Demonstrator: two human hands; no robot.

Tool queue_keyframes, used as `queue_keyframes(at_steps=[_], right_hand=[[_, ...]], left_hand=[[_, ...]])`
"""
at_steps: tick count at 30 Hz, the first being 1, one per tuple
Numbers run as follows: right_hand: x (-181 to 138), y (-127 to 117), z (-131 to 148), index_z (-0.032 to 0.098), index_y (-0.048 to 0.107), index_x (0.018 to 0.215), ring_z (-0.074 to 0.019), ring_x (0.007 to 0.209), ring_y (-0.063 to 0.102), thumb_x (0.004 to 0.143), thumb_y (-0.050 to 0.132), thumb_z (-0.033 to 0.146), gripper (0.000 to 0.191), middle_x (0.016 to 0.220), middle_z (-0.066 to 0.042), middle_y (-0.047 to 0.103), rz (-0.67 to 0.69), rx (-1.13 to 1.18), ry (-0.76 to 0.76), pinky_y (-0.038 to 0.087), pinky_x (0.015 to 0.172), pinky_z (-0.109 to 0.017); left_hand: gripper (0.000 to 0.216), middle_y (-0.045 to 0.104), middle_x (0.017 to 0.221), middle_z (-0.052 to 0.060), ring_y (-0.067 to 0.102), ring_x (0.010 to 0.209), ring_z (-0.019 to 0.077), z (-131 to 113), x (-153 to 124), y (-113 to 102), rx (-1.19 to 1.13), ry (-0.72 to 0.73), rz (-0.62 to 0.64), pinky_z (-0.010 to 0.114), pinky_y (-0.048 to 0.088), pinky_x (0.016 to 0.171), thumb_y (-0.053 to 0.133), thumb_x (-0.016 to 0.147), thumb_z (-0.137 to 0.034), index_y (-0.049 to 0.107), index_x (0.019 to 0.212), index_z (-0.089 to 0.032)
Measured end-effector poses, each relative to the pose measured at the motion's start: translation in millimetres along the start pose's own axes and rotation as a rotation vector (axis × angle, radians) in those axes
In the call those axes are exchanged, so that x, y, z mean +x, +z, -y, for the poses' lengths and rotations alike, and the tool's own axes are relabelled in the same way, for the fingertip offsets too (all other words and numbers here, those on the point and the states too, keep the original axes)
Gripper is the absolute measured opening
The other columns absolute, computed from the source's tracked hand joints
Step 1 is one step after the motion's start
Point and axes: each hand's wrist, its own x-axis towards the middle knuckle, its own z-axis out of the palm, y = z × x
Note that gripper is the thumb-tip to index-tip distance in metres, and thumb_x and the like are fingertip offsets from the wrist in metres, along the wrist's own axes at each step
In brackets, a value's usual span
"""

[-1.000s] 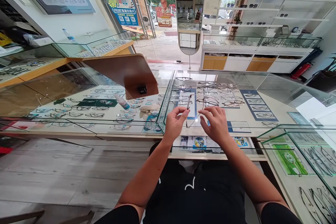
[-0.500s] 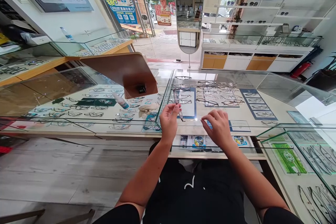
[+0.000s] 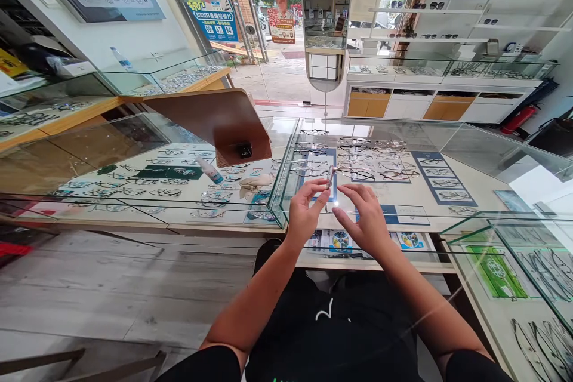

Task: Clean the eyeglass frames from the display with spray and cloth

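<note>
My left hand (image 3: 304, 212) pinches a thin-framed pair of glasses (image 3: 330, 178) between thumb and fingers, holding it upright above the glass counter (image 3: 403, 203). My right hand (image 3: 364, 218) hovers just to the right of it, fingers curled and spread, fingertips close to the frame; whether they touch it I cannot tell. Both hands are above the near edge of the display case, over rows of eyeglasses (image 3: 358, 161) laid out under the glass.
A brown panel with a small black device (image 3: 215, 125) stands on the left case. A small bottle (image 3: 209, 170) and a cloth (image 3: 255, 184) lie there. More glass cases (image 3: 528, 262) sit at right. Shelves, a tall oval mirror (image 3: 326, 18) and the shop door are behind.
My left hand turned the glasses and shifted them right, toward my right hand. My right hand moved slightly left, so the two hands are closer together.
</note>
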Motion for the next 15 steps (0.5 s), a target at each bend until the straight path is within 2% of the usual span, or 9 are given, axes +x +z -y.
queue_keyframes(at_steps=[3,10,15], right_hand=[[0.8,7.6,0.3,0.032,0.064,0.150,-0.0355,0.130,0.068,0.107,0.067,0.036,0.044,0.143,-0.013,0.074,0.015,0.087,0.019,0.055,0.111,-0.060],[-1.7,18.1,-0.9,0.036,0.069,0.145,-0.0341,0.129,0.072,0.106,0.070,0.033,0.040,0.139,-0.010,0.078,-0.017,0.243,0.079,0.060,0.110,-0.057],[1.7,20.6,2.2,0.034,0.074,0.136,-0.0328,0.124,0.074,0.105,0.070,0.031,0.031,0.134,-0.010,0.080,-0.031,0.292,0.094,0.060,0.108,-0.056]], left_hand=[[0.022,0.076,0.135,0.010,0.071,0.133,0.0290,-2.4,-6.4,6.0,-0.020,-0.020,0.034,0.049,0.055,0.119,0.085,0.092,-0.047,0.082,0.096,-0.025],[0.023,0.079,0.132,0.010,0.073,0.129,0.0308,-6.3,-6.8,3.8,-0.151,-0.143,0.041,0.051,0.056,0.117,0.092,0.083,-0.046,0.085,0.088,-0.025],[0.022,0.078,0.133,0.010,0.073,0.128,0.0308,-6.2,-9.2,-0.9,-0.115,-0.117,0.073,0.052,0.056,0.118,0.089,0.086,-0.047,0.086,0.093,-0.026]])
